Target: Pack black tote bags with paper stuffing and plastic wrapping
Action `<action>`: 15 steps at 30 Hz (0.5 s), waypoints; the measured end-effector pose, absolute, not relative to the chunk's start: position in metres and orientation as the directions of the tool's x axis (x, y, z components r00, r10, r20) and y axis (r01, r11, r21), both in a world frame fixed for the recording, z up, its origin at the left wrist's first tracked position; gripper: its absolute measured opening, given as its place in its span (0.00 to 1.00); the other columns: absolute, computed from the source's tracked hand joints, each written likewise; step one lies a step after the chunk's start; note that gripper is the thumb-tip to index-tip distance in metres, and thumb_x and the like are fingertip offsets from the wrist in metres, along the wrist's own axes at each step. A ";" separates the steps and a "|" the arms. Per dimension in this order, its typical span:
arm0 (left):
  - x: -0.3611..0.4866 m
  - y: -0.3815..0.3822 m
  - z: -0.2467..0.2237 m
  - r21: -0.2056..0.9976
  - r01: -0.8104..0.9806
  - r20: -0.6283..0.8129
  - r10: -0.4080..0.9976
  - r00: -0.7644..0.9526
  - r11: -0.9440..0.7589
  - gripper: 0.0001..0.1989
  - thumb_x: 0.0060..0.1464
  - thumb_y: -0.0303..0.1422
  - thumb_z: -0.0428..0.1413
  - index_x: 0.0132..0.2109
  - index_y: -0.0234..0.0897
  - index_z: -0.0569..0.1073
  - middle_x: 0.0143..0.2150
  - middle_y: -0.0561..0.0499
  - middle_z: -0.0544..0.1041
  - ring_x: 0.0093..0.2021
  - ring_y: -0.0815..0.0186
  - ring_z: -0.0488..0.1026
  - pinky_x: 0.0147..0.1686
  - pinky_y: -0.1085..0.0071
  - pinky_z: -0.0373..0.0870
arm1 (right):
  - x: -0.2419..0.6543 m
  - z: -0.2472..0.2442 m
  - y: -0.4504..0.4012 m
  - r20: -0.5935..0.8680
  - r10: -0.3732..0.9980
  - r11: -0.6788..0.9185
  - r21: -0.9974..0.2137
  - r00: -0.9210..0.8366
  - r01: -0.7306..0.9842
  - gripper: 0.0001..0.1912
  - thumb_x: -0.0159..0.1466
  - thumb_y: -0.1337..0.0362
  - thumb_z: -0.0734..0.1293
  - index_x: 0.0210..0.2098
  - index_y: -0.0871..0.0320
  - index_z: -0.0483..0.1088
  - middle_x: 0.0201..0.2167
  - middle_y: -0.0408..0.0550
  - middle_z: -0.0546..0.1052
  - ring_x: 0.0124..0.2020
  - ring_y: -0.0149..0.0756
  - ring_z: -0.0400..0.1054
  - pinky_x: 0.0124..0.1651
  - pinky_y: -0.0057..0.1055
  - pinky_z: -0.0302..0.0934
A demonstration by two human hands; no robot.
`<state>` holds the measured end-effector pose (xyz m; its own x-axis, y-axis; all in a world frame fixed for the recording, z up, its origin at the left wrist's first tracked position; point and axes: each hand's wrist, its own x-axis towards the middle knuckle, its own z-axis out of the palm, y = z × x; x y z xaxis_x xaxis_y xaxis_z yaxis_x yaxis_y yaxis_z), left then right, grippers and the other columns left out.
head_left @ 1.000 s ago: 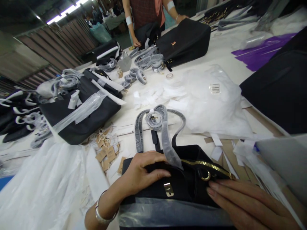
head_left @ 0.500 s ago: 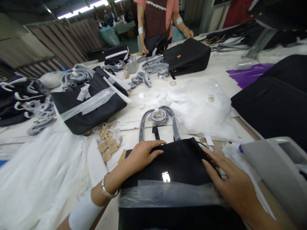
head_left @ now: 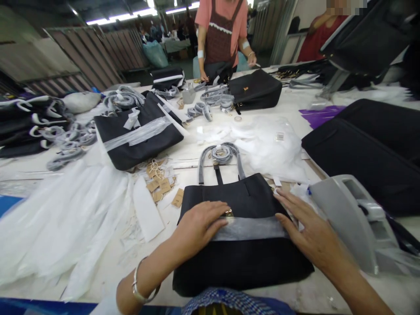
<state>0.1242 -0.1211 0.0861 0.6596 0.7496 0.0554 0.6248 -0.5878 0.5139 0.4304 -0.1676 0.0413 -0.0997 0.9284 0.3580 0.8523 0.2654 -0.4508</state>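
A black handbag (head_left: 243,262) lies flat on the white table in front of me, with a translucent protective strip (head_left: 252,229) across its front and a small gold clasp (head_left: 229,213) above the strip. Its wrapped handle (head_left: 201,166) and a coiled, wrapped strap (head_left: 221,154) lie beyond its top edge. My left hand (head_left: 200,223) rests open on the bag's front, its fingertips by the clasp. At the bag's right edge, my right hand (head_left: 308,227) is open, fingers spread and touching the side. Neither hand grips anything.
Brown paper tags (head_left: 160,186) and white plastic sheets (head_left: 65,227) lie left. Another black bag (head_left: 141,135) sits behind them. A grey tape dispenser (head_left: 344,218) stands right, near a large black piece (head_left: 364,148). A co-worker (head_left: 223,35) stands across the table.
My left hand has moved from the bag's top edge down to its clasp. The bag now shows whole, as the view has shifted. The right hand stays at the right edge.
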 end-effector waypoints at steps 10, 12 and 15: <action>0.093 -0.163 0.029 0.136 0.677 0.064 0.688 0.723 -0.724 0.26 0.66 0.45 0.47 0.68 0.49 0.57 0.70 0.49 0.58 0.69 0.55 0.56 0.65 0.47 0.56 | 0.400 0.021 -0.206 0.164 0.985 0.129 -0.445 -0.060 0.886 0.25 0.70 0.54 0.59 0.64 0.50 0.62 0.69 0.55 0.56 0.66 0.49 0.57 0.61 0.48 0.61; 0.089 -0.164 0.031 0.144 0.674 0.067 0.686 0.724 -0.725 0.27 0.66 0.46 0.46 0.68 0.50 0.56 0.70 0.50 0.58 0.69 0.55 0.56 0.66 0.48 0.55 | 0.398 0.023 -0.212 0.182 0.980 0.154 -0.462 -0.077 0.873 0.25 0.69 0.55 0.59 0.64 0.50 0.62 0.69 0.56 0.56 0.66 0.49 0.56 0.62 0.48 0.59; 0.086 -0.166 0.034 0.174 0.675 0.049 0.691 0.721 -0.717 0.28 0.65 0.48 0.46 0.69 0.51 0.55 0.70 0.50 0.57 0.69 0.55 0.55 0.67 0.47 0.53 | 0.398 0.023 -0.219 0.212 0.974 0.172 -0.482 -0.076 0.859 0.25 0.69 0.55 0.60 0.65 0.50 0.62 0.68 0.56 0.57 0.67 0.48 0.55 0.64 0.47 0.58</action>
